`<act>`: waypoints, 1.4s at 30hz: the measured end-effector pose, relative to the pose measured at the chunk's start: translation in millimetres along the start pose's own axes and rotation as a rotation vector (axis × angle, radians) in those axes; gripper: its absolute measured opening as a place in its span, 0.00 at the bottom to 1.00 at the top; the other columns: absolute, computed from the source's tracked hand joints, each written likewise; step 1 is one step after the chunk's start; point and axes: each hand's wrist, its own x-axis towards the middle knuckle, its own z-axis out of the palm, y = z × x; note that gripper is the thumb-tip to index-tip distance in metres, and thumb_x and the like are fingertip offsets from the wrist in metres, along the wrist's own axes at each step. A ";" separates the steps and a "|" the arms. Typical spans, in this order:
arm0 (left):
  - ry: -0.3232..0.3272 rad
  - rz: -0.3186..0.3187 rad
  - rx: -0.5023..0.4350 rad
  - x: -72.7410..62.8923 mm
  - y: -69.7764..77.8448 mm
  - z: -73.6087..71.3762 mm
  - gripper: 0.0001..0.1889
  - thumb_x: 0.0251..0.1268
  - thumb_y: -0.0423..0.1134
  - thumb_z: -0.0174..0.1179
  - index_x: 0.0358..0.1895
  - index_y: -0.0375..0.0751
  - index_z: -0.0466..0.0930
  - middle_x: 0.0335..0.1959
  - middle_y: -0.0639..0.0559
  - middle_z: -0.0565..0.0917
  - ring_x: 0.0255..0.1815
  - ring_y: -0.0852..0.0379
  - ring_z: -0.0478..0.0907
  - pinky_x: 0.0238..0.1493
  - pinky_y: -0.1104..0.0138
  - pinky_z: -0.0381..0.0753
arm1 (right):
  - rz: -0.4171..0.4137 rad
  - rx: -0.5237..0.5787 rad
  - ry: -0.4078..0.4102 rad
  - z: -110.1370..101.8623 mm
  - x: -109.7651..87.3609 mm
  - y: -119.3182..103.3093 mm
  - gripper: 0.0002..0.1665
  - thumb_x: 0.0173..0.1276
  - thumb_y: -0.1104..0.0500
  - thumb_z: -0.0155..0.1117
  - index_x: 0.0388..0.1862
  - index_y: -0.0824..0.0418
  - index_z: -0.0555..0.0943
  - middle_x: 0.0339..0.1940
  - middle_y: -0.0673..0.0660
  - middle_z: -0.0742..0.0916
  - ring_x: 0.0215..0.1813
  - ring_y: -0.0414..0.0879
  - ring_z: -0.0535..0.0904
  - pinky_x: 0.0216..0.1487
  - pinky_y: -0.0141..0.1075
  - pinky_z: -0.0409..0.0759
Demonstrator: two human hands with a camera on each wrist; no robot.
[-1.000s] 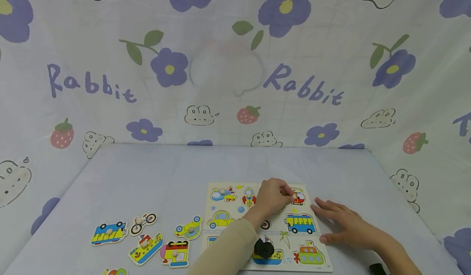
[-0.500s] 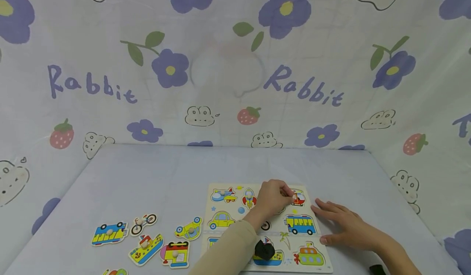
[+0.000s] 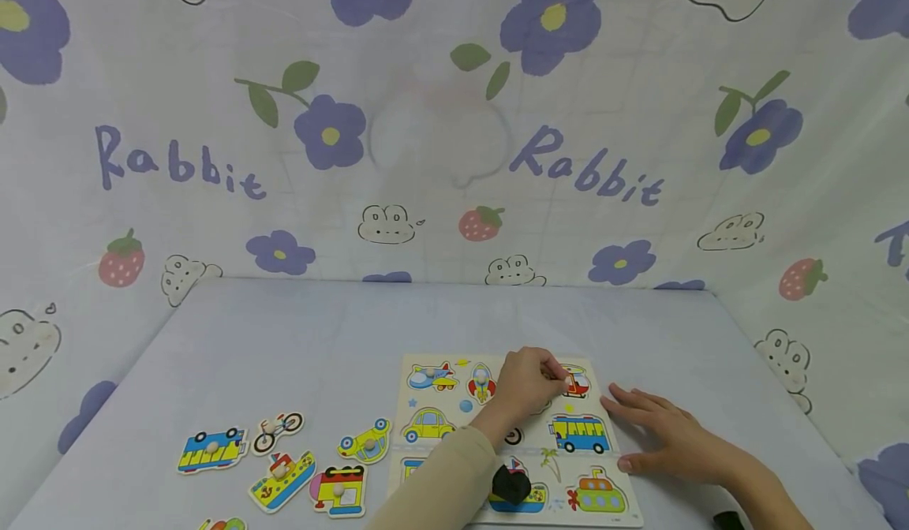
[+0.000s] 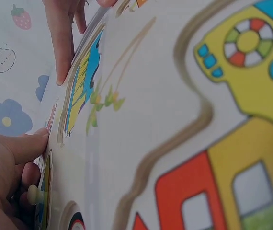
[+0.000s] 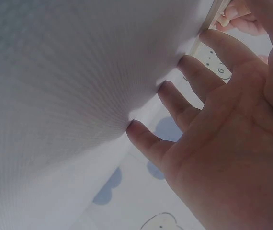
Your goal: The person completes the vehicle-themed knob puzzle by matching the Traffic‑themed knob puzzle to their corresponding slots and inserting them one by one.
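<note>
A puzzle board (image 3: 490,449) with printed vehicles lies on the table. My left hand (image 3: 525,384) reaches across its upper part and pinches the helicopter puzzle piece (image 3: 577,382) at the top right corner. In the left wrist view the thumb (image 4: 28,143) lies at that spot, and a knob (image 4: 32,194) of another piece shows beneath the curled fingers. My right hand (image 3: 663,431) rests beside the board's right edge, fingers spread; in the right wrist view its fingertips (image 5: 139,128) press on the white cloth. The airplane piece (image 3: 429,374) and rocket piece (image 3: 480,380) sit in the board.
Loose knobbed pieces lie left of the board: a bus (image 3: 211,450), a bicycle (image 3: 277,432), a boat (image 3: 281,480), a train (image 3: 338,490), a car (image 3: 364,440) and a partly cut-off one (image 3: 222,524). A printed curtain (image 3: 433,199) stands behind the table.
</note>
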 end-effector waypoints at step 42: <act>-0.075 0.211 0.479 -135.8 -10.9 -184.4 0.11 0.63 0.42 0.68 0.48 0.49 0.84 0.45 0.64 0.82 0.51 0.63 0.72 0.54 0.61 0.75 | -0.005 -0.025 -0.007 0.7 0.3 -0.6 0.56 0.48 0.31 0.73 0.74 0.49 0.68 0.77 0.56 0.63 0.75 0.68 0.49 0.59 0.75 0.50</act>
